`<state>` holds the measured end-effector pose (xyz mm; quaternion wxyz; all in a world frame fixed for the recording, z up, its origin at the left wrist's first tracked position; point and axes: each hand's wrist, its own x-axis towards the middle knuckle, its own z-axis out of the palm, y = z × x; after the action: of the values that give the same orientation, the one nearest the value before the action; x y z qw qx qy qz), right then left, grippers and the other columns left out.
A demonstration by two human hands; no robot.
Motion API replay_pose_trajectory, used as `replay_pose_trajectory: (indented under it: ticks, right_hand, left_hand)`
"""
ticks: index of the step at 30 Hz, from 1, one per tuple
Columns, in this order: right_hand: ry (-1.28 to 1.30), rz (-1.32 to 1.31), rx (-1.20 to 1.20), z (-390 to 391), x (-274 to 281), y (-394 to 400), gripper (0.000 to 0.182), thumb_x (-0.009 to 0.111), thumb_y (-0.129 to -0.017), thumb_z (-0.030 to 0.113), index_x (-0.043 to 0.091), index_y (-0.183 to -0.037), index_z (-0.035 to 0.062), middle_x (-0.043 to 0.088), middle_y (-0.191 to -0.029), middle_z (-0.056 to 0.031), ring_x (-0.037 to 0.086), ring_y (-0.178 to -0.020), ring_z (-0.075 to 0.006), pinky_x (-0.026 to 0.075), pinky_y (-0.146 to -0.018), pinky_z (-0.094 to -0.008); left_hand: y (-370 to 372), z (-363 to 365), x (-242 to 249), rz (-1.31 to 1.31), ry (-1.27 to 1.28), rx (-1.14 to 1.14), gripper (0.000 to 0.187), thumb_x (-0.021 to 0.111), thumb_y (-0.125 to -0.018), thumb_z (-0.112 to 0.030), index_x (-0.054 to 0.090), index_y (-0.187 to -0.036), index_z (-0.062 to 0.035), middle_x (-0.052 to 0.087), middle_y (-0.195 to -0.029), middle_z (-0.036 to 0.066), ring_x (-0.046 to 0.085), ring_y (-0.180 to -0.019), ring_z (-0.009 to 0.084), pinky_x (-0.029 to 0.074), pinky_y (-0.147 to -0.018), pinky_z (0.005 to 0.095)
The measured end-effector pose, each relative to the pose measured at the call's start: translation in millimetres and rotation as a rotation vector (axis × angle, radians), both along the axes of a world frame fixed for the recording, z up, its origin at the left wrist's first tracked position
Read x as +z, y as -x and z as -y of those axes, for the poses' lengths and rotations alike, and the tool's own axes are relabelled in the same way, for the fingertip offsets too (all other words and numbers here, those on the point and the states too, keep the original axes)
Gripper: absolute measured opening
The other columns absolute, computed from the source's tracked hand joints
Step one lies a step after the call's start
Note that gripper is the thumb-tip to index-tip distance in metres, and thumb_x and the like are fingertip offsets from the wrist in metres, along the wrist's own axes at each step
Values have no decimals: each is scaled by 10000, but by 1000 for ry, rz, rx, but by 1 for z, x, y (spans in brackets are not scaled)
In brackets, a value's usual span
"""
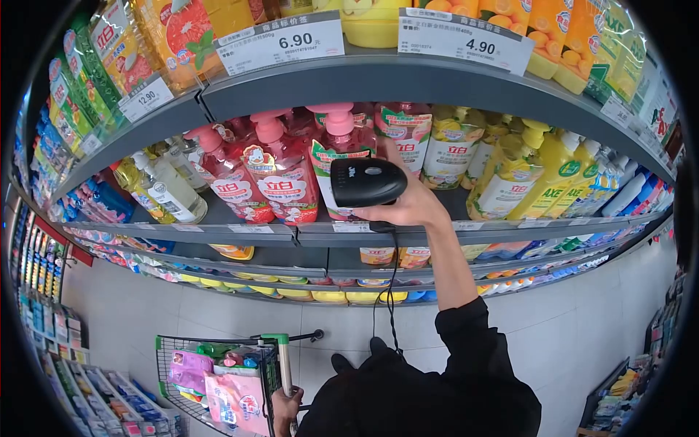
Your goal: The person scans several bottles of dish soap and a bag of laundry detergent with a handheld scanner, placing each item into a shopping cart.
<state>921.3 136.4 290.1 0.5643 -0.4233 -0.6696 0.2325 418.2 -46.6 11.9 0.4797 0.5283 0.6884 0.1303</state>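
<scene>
A black handheld barcode scanner [368,183] is gripped in my right hand [419,205], raised to the shelf. It overlaps a red pump bottle of hand soap [339,138] with a pink top, hiding much of its label. From under the hand, a dark cable [394,284] hangs down towards my feet. Low at the front, my left hand [287,402] is closed around the handle [285,364] of a shopping cart [164,375]. Packaged goods, among them a pink pack [237,402] and a purple one [191,370], fill the cart.
More red pump bottles [284,171] stand left of the scanner, yellow ones [510,171] to the right. An upper shelf edge [364,76] with price tags [284,41] juts out above my right hand. Grey tiled floor [233,302] lies below, with other stocked racks [102,393] at lower left.
</scene>
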Motion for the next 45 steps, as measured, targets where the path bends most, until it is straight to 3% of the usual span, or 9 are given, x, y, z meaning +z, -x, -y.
replay_pose_trajectory:
  ticks: [9,19,26,28,32,34,37,40,45]
  right_hand:
    - [-7,374,-102,1,9,7,434,808,-715,241,695,-1099,74,689,-1083,-143,306,-1351,-387,318,-1101,-424]
    - [26,351,-227,6,3,32,461,825,-607,229,717,-1009,31,268,-1462,-319,321,-1350,-462,309,-1118,-427]
    - [-263,224,-317,3,-51,12,1079,847,-538,1,265,-1445,-46,658,-1105,-123,666,-957,-192,542,-822,-299]
    - [-274,-162,-221,26,-30,36,1019,850,-530,13,335,-1407,-38,676,-1066,-121,660,-966,-184,518,-853,-294]
    - [-661,474,-420,36,-50,2,574,752,-711,302,644,-1195,15,710,-1048,-65,660,-996,-184,446,-967,-367]
    - [-232,-258,-83,54,-70,18,426,687,-839,114,563,-1214,-47,582,-1236,-278,673,-1012,-372,560,-867,-376]
    - [-462,650,-701,98,-17,51,192,690,-829,116,747,-1012,110,721,-811,-44,695,-681,-232,563,-639,-255]
    - [-356,275,-349,121,0,65,350,741,-766,432,774,-984,160,726,-878,8,669,-888,-213,503,-877,-378]
    - [471,-885,654,118,-28,103,468,698,-710,185,657,-1042,-141,649,-1135,-255,617,-1094,-346,433,-1044,-460]
  left_hand:
    - [-52,-16,19,-6,-72,-77,238,725,-832,-187,707,-894,42,663,-647,102,670,-597,169,525,-584,310]
    - [-63,-24,2,-173,-149,-52,341,753,-800,-288,712,-903,34,680,-722,215,707,-746,355,540,-700,417]
    - [-66,-15,3,-301,-259,-35,359,758,-787,-295,691,-915,33,685,-758,222,692,-764,388,534,-707,435]
    - [-64,-15,2,-367,-238,-95,396,754,-791,-255,648,-1035,39,675,-827,237,675,-839,405,525,-749,447]
    - [-75,-12,33,-206,-447,-76,509,754,-788,-215,570,-1179,54,630,-996,275,615,-922,455,505,-807,469]
    - [-74,-15,34,-155,-654,-51,560,751,-785,-161,518,-1258,27,585,-1090,246,573,-988,429,478,-880,454]
    - [-86,-32,92,-33,-725,-69,545,734,-807,-123,515,-1287,14,587,-1157,208,591,-1057,360,477,-926,418]
    - [-96,-55,129,315,-619,-76,565,730,-832,-122,489,-1328,4,593,-1193,170,604,-1091,284,481,-950,389]
    - [-125,-93,187,1172,-178,-340,863,654,-898,-499,249,-1506,-40,485,-1377,165,556,-1209,271,431,-1017,389]
